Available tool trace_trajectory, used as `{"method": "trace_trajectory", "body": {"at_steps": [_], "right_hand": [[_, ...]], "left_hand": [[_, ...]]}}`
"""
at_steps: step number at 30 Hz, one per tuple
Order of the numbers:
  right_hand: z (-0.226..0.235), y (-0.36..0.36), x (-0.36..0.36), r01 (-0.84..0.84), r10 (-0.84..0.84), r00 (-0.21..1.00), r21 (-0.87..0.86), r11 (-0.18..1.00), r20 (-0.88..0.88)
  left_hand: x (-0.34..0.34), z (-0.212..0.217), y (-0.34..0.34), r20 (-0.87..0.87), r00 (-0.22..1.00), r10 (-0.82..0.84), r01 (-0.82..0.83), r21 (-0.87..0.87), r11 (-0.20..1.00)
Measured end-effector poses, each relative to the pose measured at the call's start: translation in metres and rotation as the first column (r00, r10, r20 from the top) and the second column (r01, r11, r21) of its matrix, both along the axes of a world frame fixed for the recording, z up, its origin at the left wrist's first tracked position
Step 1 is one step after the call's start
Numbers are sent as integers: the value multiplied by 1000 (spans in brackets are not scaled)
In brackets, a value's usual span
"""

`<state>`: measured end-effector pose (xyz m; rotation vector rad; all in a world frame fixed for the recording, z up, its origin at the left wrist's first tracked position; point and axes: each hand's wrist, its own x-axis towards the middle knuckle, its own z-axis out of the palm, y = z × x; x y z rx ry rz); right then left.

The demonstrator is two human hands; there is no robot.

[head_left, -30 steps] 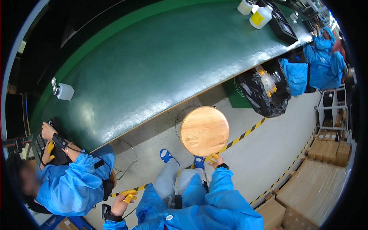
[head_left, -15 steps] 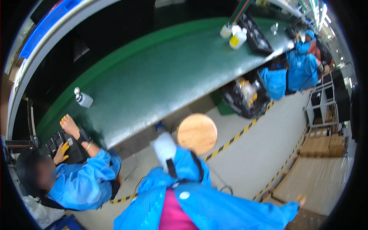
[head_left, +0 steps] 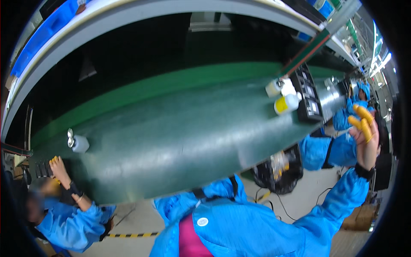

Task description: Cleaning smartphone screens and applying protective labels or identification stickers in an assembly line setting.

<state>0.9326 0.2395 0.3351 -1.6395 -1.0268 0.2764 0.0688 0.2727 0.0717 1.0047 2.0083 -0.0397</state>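
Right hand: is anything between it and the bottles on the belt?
Nothing visible. The right hand is raised in the air past the belt end, empty, with yellow finger cots. The bottles stand to its left beside a black tray, with open air between.

surface point(head_left: 180, 141): long dark-green belt | left end: small white canister point(head_left: 79, 144) | right end: white bottles point(head_left: 282, 96), yellow-labelled; black tray point(head_left: 307, 98)
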Motion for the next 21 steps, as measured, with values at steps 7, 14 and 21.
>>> {"method": "trace_trajectory", "body": {"at_steps": [7, 14, 21], "right_hand": [[-103, 101, -38, -195, 200, 974, 54, 979, -104], [-132, 54, -46, -280, 293, 956, 281, 918, -3], [-135, -5, 35, -529, 342, 848, 598, 602, 406]], "left_hand": [[36, 21, -3, -50, 977, 207, -189, 237, 953], [160, 28, 43, 213, 977, -4, -167, 779, 605], [309, 150, 65, -313, 666, -677, 63, 928, -367]]}}
